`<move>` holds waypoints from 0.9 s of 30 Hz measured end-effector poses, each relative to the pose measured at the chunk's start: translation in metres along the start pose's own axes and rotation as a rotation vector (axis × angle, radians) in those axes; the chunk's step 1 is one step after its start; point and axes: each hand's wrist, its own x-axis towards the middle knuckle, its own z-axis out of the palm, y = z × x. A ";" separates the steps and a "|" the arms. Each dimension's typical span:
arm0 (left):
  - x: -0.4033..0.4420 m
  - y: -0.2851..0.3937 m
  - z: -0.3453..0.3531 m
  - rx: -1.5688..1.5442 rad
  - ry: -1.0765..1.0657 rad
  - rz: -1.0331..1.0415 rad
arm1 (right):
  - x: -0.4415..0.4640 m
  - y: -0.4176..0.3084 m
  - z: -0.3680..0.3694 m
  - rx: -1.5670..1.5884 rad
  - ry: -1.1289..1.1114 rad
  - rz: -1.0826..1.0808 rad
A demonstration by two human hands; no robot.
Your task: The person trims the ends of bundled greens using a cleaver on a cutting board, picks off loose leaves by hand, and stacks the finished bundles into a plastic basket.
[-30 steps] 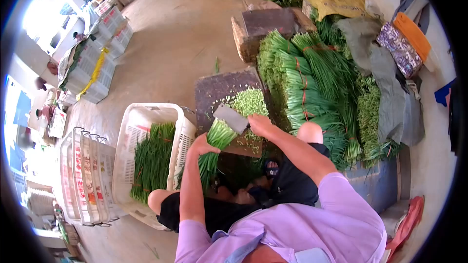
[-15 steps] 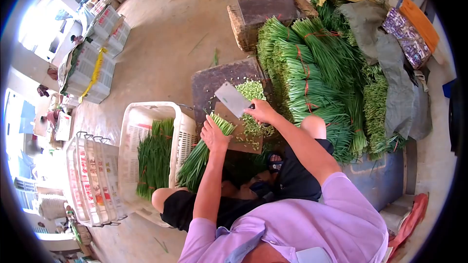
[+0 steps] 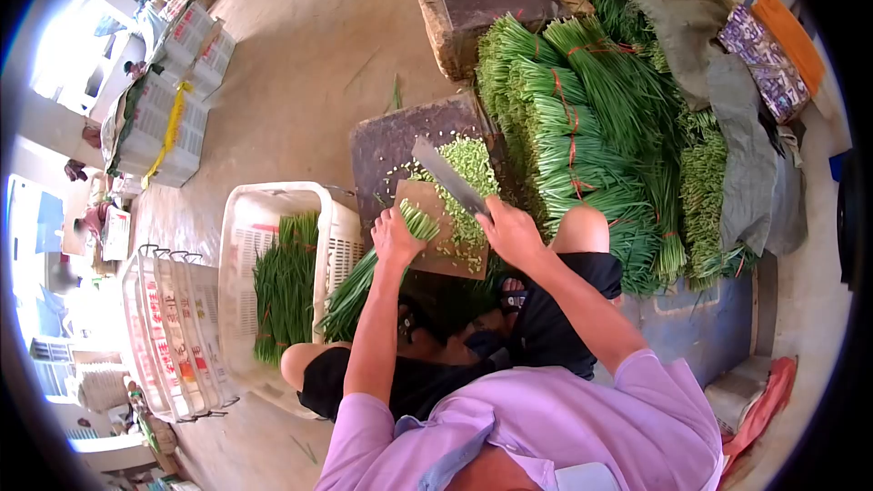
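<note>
Flat grey metal cleaver (image 3: 452,178) over dark board (image 3: 377,141) strewn with pale-green chopped bits (image 3: 471,166). Green stalk bunch (image 3: 352,294): cut ends over brown sheet (image 3: 440,260), tails beside white slotted plastic basket (image 3: 273,187). Left grip (image 3: 395,238) closed round bunch; right grip (image 3: 511,232) closed on cleaver handle.

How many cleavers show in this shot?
1: the cleaver in the right hand, over the chopped green pieces. Others could be hidden among the bundles.
</note>
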 end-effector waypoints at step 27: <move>0.007 0.013 0.008 0.117 -0.093 -0.037 | 0.006 -0.019 0.066 -0.029 -0.359 0.052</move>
